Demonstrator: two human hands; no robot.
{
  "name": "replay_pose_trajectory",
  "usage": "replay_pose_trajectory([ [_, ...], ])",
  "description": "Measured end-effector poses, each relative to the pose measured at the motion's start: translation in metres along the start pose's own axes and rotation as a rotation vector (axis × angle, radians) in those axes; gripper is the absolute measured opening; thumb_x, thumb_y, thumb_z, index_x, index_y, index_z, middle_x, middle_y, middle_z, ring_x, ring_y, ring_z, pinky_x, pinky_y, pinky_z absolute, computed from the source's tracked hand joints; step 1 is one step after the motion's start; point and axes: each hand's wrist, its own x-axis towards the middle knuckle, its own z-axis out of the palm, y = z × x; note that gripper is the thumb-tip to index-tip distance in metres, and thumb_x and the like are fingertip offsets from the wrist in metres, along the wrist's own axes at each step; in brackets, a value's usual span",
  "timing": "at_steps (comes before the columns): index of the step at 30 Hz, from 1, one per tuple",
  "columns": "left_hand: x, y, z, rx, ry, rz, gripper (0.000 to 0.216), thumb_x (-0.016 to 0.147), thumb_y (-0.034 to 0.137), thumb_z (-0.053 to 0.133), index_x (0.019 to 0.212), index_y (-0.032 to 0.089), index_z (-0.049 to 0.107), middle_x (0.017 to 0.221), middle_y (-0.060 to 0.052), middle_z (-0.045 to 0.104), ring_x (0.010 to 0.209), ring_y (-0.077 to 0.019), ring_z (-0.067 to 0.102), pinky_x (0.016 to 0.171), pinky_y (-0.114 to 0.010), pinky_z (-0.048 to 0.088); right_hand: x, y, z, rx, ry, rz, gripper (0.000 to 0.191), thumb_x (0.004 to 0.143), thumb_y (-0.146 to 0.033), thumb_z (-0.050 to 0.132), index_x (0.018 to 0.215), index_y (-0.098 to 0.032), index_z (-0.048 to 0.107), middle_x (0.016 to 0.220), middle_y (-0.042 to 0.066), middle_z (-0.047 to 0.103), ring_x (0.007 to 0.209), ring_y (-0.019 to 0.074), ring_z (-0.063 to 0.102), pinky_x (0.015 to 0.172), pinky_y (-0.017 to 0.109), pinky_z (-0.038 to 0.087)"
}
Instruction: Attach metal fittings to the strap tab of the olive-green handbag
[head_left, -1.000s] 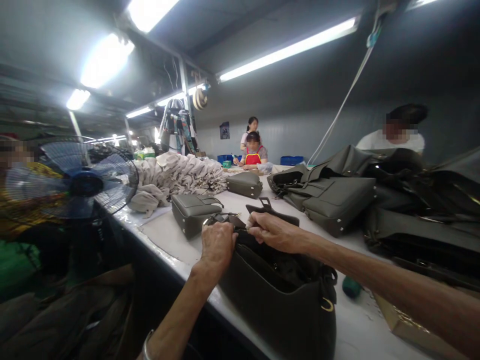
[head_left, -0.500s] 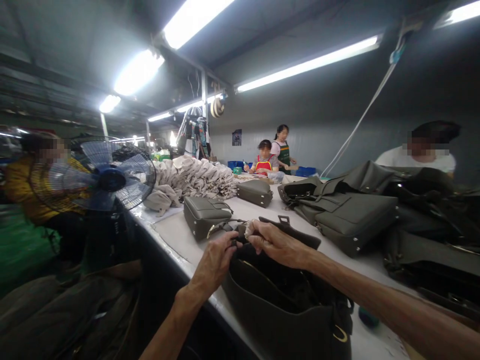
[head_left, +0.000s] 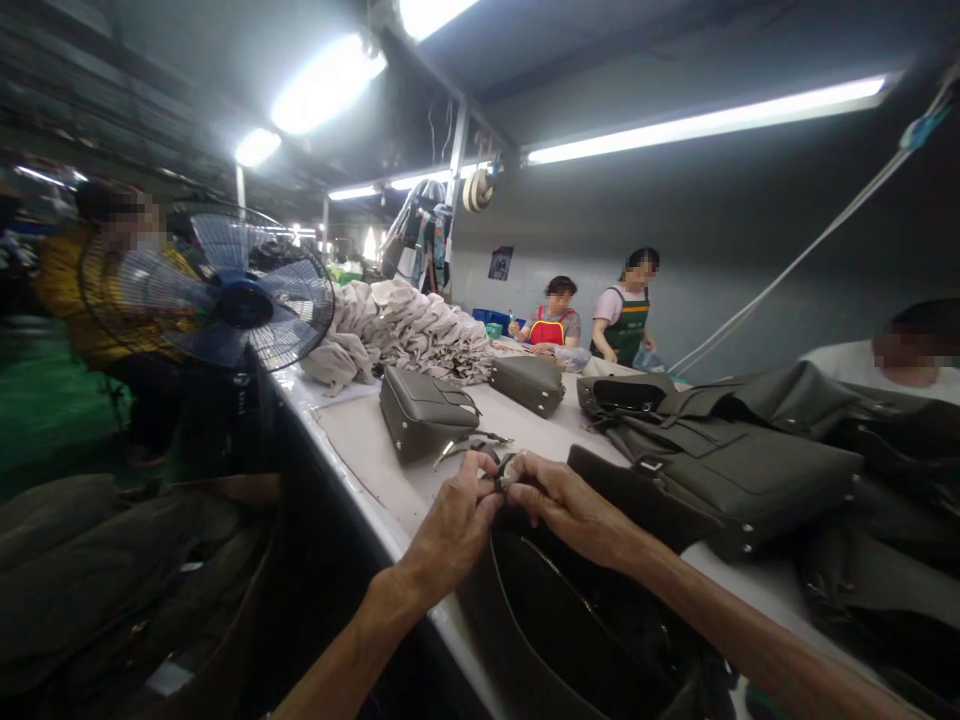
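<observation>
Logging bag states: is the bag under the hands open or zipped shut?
Open: the bag's mouth gapes, dark lining visible beside the zipper.

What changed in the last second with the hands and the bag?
The view swung and the open dark bag sank lower in frame. The left hand went from a fist over the bag's rim to a fingertip pinch; the right hand closed in, so both now pinch a small piece at the bag's far end. The standing co-worker moved right of the seated one. Grey bags stayed put.

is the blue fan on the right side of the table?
No, the blue fan stands off the left edge of the table, while the right side holds a pile of dark handbags.
</observation>
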Motion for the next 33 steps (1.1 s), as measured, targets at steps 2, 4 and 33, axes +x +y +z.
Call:
replay_pose_trajectory([
  [2,0.001,0.0,0.001,-0.012,0.008,-0.011,0.014,0.087,0.02,0.044,0.101,0.02,0.038,0.068,0.004,0.062,0.066,-0.0142,0.05,0.066,-0.026,0.035,0.002,-0.001,-0.001,0.001,0.001,0.018,0.022,0.096,-0.035,0.044,0.09,-0.015,0.051,0.081,0.001,0.05,0.065,0.0123,0.046,0.058,0.025,0.041],
  [4,0.001,-0.001,0.0,-0.019,0.013,-0.015,0.013,0.087,0.019,0.044,0.099,0.02,0.038,0.068,0.004,0.061,0.065,-0.0138,0.05,0.067,-0.026,0.035,0.004,-0.002,-0.001,-0.007,0.003,0.028,0.023,0.095,-0.036,0.044,0.088,-0.015,0.052,0.079,0.001,0.05,0.065,0.0124,0.046,0.058,0.025,0.041],
  [33,-0.001,-0.007,0.013,0.074,0.098,0.046,0.009,0.089,0.02,0.039,0.095,0.02,0.046,0.075,-0.001,0.062,0.077,-0.0189,0.061,0.073,-0.029,0.041,0.005,-0.002,0.02,0.125,0.289,0.115,0.01,0.08,-0.023,0.054,0.082,-0.014,0.06,0.065,0.001,0.059,0.056,0.0139,0.058,0.056,0.025,0.047],
])
